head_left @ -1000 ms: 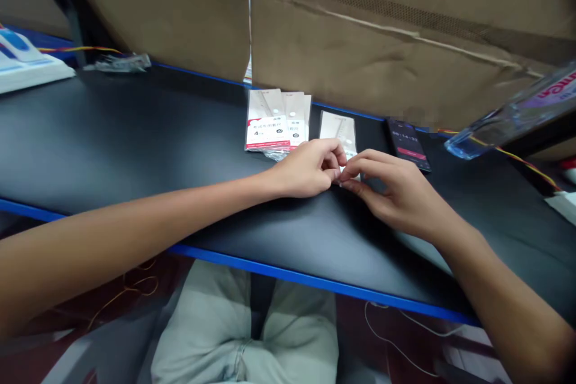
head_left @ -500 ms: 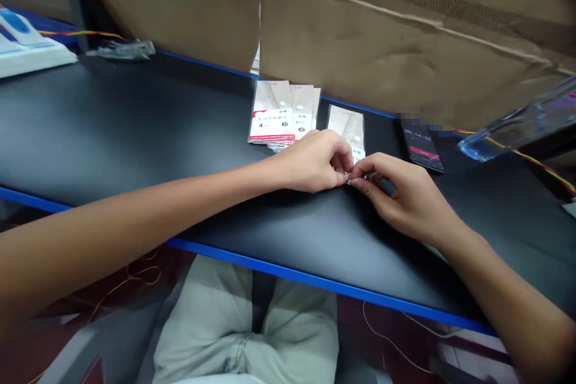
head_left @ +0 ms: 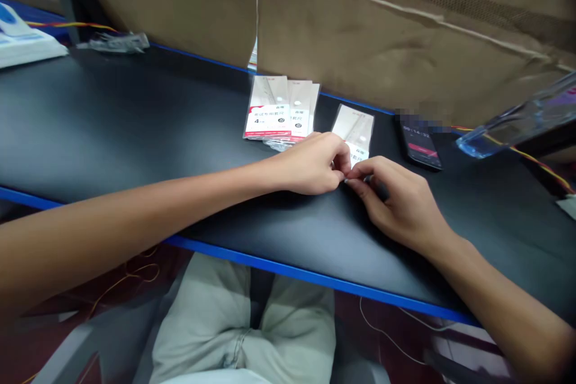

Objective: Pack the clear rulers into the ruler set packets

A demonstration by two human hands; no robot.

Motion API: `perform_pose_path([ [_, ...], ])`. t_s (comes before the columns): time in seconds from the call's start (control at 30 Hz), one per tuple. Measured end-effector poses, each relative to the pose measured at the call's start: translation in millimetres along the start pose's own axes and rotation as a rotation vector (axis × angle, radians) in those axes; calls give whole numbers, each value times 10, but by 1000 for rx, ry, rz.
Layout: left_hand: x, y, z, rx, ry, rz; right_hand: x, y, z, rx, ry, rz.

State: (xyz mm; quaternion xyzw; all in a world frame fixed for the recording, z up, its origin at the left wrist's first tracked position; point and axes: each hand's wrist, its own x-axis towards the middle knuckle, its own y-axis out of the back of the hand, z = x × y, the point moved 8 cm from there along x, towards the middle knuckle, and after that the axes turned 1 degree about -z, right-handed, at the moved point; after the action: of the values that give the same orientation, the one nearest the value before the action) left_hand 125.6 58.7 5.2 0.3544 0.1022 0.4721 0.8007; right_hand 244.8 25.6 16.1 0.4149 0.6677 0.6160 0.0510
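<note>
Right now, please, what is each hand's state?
Left hand: closed at the near end of the lone, flat white plastic-wrapped packet; grip hidden.
Right hand: pinched closed there; what it holds, if anything, cannot be told.

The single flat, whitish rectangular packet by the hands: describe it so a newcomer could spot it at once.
On the black, blue-edged table, find the person's right hand. Just beyond it, between overlapping white-and-red rectangular packets and a black rectangular phone, lies this flat whitish packet. Unlike its overlapping neighbours, it lies alone.
</note>
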Motion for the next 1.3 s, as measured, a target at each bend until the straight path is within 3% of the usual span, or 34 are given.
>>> perform_pose_path([
  [0.7, 45, -45, 52, -134, -133, -87, 9, -33, -12, -70, -51, -6],
  [1.1, 64, -100, -12, -151, -118, -40, -5, -39, -38, -152, -14, 50],
  [1.3, 33, -121, -12, -58, -68, -3, -16, -85, -15, -165, -42, 36],
])
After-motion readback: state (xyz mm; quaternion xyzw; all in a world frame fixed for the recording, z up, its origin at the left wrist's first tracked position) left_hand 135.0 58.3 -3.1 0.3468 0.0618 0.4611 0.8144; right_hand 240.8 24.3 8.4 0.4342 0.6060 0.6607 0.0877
